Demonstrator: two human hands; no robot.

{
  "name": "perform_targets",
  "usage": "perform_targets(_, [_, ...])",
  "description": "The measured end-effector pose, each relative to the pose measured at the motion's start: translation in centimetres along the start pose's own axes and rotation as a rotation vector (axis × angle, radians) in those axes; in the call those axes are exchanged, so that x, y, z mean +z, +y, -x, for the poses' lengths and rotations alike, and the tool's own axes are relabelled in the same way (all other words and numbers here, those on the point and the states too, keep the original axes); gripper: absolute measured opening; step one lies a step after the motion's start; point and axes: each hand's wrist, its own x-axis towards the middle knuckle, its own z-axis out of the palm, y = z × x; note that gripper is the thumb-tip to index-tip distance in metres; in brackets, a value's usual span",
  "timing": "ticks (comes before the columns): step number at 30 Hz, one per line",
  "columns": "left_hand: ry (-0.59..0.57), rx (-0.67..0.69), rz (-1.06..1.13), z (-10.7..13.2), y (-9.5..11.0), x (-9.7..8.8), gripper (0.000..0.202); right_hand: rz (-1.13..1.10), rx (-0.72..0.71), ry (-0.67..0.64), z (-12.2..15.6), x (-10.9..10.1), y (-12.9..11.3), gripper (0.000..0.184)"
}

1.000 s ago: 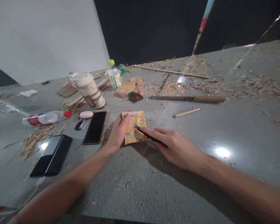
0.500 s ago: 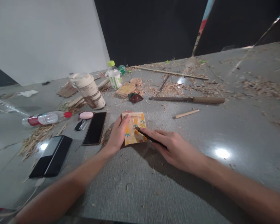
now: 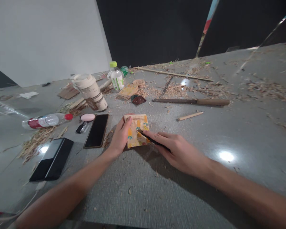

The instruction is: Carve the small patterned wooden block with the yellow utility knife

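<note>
My left hand (image 3: 119, 135) grips the left side of a small square piece (image 3: 136, 140) with a yellow pineapple pattern. The thumb lies on its face and the other fingers are mostly hidden behind it. My right hand (image 3: 177, 149) is closed around a slim black knife-like tool (image 3: 154, 140), index finger stretched along its top. The flat tip of this tool rests on the patterned face, near its middle; whether it cuts in I cannot tell. Beyond the square lies a dark reddish leaf-shaped object (image 3: 138, 100).
On the left are a phone (image 3: 96, 131), a black device (image 3: 51, 159) with a cable, a lying bottle (image 3: 47, 121) and a tumbler (image 3: 91, 92). Farther back stands a green-capped bottle (image 3: 116, 78). A long wooden-handled saw or knife (image 3: 190, 101), a pencil-like stick (image 3: 190, 116) and shavings (image 3: 176, 87) lie ahead.
</note>
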Motion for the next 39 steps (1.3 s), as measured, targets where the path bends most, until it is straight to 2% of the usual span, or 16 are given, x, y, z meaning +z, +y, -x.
perform_targets(9, [0.008, 0.002, -0.014, 0.0, -0.1, 0.0, 0.047, -0.026, -0.002, 0.003, 0.0, 0.0, -0.1, 0.057])
perform_targets(17, [0.132, 0.054, -0.09, 0.8, 0.3, 0.7, 0.036, -0.154, 0.017, 0.038, 0.1, 0.9, -0.7, 0.062])
perform_targets(26, [0.217, 0.065, -0.057, 1.1, 0.5, 1.4, 0.031, -0.303, 0.153, 0.039, 0.0, 1.0, -1.6, 0.059])
perform_targets(31, [0.232, 0.058, -0.052, 1.2, 0.6, 1.4, 0.032, -0.526, 0.285, -0.027, -0.1, 1.1, -1.8, 0.061])
perform_targets(35, [0.164, -0.01, 0.021, 0.7, 0.6, 1.1, 0.037, -0.849, 0.466, -0.13, -0.4, 0.7, -1.1, 0.066])
perform_targets(37, [0.119, -0.064, 0.085, 0.4, 0.5, 0.9, 0.041, -1.012, 0.497, -0.155, -0.6, 0.3, -0.7, 0.068])
perform_targets(39, [0.107, -0.097, 0.141, 0.0, 0.4, 0.7, 0.045, -1.069, 0.493, -0.149, -0.6, -0.1, -0.4, 0.069])
